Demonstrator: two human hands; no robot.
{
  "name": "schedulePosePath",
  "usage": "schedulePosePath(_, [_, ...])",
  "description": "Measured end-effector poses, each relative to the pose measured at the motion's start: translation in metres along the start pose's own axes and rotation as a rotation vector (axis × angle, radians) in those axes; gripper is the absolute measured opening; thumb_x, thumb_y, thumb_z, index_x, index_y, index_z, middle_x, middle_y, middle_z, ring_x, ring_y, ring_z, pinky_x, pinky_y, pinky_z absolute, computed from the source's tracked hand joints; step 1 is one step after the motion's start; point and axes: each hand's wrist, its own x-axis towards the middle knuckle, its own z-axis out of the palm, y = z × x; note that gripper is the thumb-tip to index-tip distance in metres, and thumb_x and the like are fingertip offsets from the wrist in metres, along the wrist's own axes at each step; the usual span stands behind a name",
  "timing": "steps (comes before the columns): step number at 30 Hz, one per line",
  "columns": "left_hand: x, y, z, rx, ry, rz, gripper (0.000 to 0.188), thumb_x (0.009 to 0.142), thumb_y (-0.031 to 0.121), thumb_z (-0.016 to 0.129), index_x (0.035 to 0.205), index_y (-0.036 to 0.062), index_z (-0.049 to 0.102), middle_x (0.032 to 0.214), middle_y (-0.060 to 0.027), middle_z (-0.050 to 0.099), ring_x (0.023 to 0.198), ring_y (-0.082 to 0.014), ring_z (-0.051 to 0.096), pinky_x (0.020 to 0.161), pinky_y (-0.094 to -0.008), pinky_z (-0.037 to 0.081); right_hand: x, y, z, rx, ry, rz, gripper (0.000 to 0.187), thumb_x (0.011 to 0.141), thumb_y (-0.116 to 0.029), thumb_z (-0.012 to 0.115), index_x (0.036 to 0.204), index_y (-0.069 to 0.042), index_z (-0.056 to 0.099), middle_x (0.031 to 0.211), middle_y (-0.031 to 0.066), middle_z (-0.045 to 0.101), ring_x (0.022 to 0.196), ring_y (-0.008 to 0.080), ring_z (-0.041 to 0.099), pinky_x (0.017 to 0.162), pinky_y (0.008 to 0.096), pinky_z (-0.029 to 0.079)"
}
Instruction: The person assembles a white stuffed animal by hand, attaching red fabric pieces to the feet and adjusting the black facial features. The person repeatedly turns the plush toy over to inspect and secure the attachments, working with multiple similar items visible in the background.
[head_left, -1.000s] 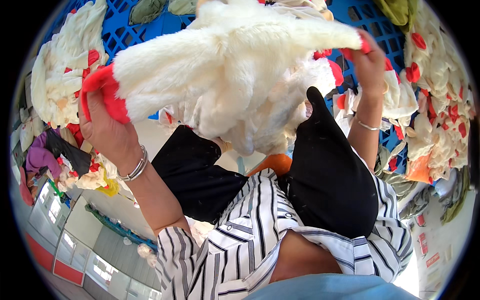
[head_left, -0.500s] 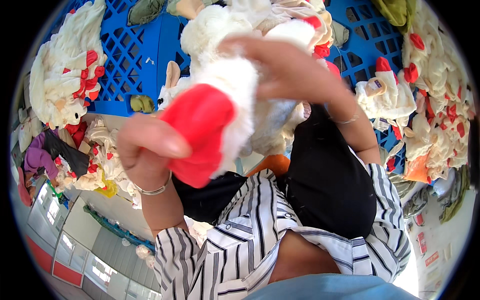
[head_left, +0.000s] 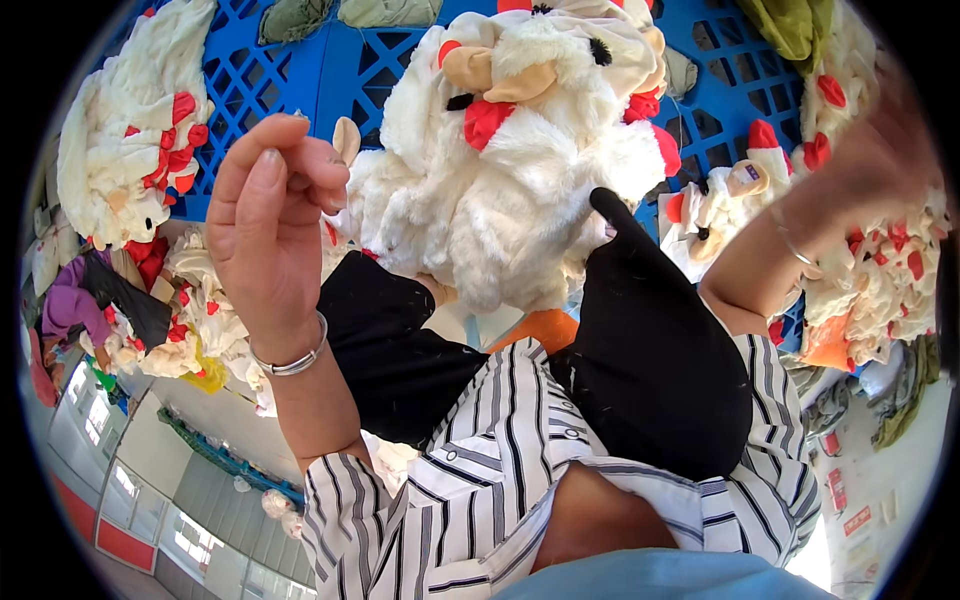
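My left hand (head_left: 265, 215) is raised left of the centre pile, fingers loosely bent and apart, with nothing in it. A heap of limp white plush toy covers (head_left: 500, 215) lies in front of me, with red felt parts, tan beak-like pieces and black tufts. Out to the right, my right hand (head_left: 880, 150) is over a second pile of white and red plush covers (head_left: 870, 280). Motion blur smears its fingers, so whether it holds anything cannot be told. Between that arm and the centre heap lies a smaller plush cover (head_left: 735, 190) with a tan patch.
Blue plastic pallets (head_left: 345, 85) with lattice tops lie under the heaps. Another plush pile (head_left: 120, 130) sits at the far left. A person in purple (head_left: 75, 305) is beyond it. Olive cloth bundles (head_left: 785, 30) edge the top. My black-clad knees (head_left: 650, 370) flank the near side.
The red-and-white plush piece has left my hands. My left hand has risen and let go; my right hand has swung from the centre heap to the right-hand pile.
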Motion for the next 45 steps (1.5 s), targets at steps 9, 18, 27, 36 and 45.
schedulePosePath(9, [0.008,-0.005,0.016,0.049,-0.069,-0.056,0.027,0.097,0.009,0.044,0.114,-0.0044,0.059,0.088,-0.0121,0.065,0.074,-0.0121,0.059,0.067,-0.0233,0.047,-0.233,0.041,0.136,-0.199,-1.566,0.499,0.037,0.077,-0.020,0.067,0.105,0.002,0.057,0.098,0.0218,0.063,0.091,0.0382,0.060,0.081,0.0432,0.049])
schedulePosePath(18, [0.000,-0.011,0.046,0.576,-0.211,-0.180,0.053,0.079,0.009,0.070,0.128,0.0025,0.051,0.122,-0.0090,0.058,0.114,-0.0179,0.053,0.095,-0.0308,0.042,-0.104,-0.056,0.126,0.615,-0.688,0.790,0.020,0.088,-0.015,0.063,0.104,-0.003,0.060,0.090,0.0028,0.064,0.082,0.0069,0.060,0.070,0.0228,0.047])
schedulePosePath(27, [-0.003,-0.026,0.036,0.646,-0.096,-0.351,0.017,0.086,0.002,0.055,0.100,0.0007,0.063,0.089,-0.0026,0.063,0.082,-0.0092,0.058,0.074,-0.0251,0.047,-0.093,-0.046,0.107,0.790,-0.824,0.686,0.022,0.091,-0.022,0.064,0.100,-0.003,0.062,0.084,-0.0023,0.062,0.080,0.0024,0.056,0.070,0.0199,0.046])
schedulePosePath(36, [0.002,-0.031,0.043,0.446,-0.373,0.201,0.026,0.083,0.000,0.053,0.109,0.0012,0.056,0.121,-0.0138,0.060,0.108,-0.0250,0.058,0.092,-0.0318,0.043,-0.143,0.030,0.100,0.389,-0.965,0.550,0.030,0.090,-0.019,0.057,0.114,-0.001,0.059,0.099,0.0112,0.066,0.085,0.0174,0.063,0.074,0.0278,0.048])
schedulePosePath(45, [-0.006,-0.026,0.060,0.628,-0.464,-0.298,0.061,0.077,0.017,0.073,0.129,0.0040,0.044,0.122,-0.0115,0.056,0.114,-0.0252,0.054,0.096,-0.0372,0.042,-0.144,0.004,0.129,0.795,-0.614,0.878,0.044,0.087,-0.011,0.059,0.128,-0.002,0.047,0.097,0.0074,0.066,0.075,0.0091,0.060,0.060,0.0229,0.047])
